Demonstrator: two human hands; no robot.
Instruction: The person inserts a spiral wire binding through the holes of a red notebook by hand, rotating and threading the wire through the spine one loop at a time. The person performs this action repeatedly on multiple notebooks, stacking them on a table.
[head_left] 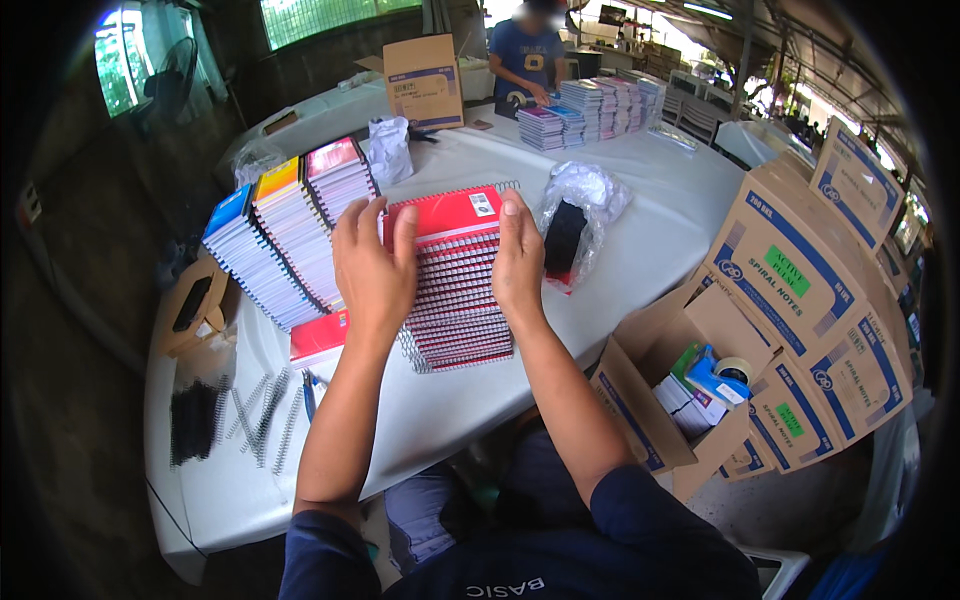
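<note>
In front of me on the white table stands a tall stack of spiral notebooks (455,300) with red covers, its wire coils facing me. My left hand (378,265) presses on the stack's left side, fingers up by the top cover. Against the right side rests my right hand (517,262), its thumb near the top edge; together they hold the stack between them. Left of it are taller piles of notebooks with blue (231,207), yellow (279,178) and red (332,154) covers. A red notebook (318,336) lies flat beside my left forearm.
Loose wire coils (265,415), a bundle of black coils (194,420) and a blue-handled tool (309,396) lie front left. An open carton with a blue tape dispenser (716,374) stands right, beside stacked cartons (780,265). Beyond a clear plastic bag (590,190), a person (527,55) stands by more notebooks.
</note>
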